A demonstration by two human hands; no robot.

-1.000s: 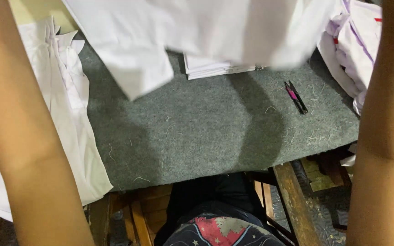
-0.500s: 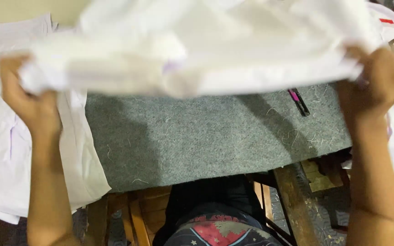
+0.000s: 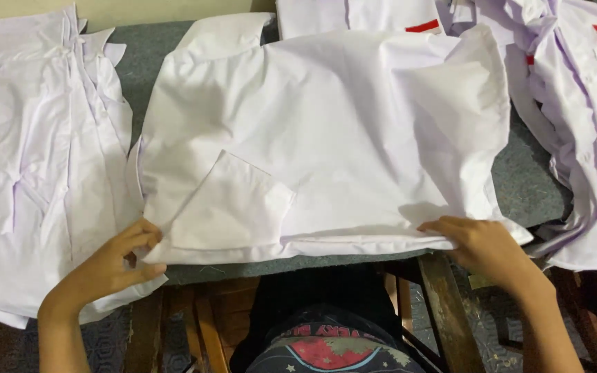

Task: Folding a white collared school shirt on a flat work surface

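Spreading: a white shirt (image 3: 326, 138) lies flat across the grey felt counter (image 3: 519, 186), so the laying-out part looks basically done to me.
Left hand: the left hand (image 3: 115, 259) sits at the near-left corner of the hem, fingers (image 3: 139, 238) pinched together on the cloth edge.
Right hand: the right hand (image 3: 481, 245) presses on the near-right end of the hem, fingers (image 3: 443, 228) curled onto the fabric, clamped on it as far as I can see.
Shirt state: one short sleeve (image 3: 233, 207) is lying over the body on the left side, and there are a few wrinkles near the right side, so smoothing isn't finished.
Left to do: I'd guess flattening and whatever comes after the spread; no neat folds in this one yet.
Pile on the left: a stack of white garments (image 3: 29, 173) lies just beside the shirt, partly hanging off the counter edge.
Pile on the right: more white shirts with red tabs (image 3: 589, 103), loosely heaped, one with a dark badge.
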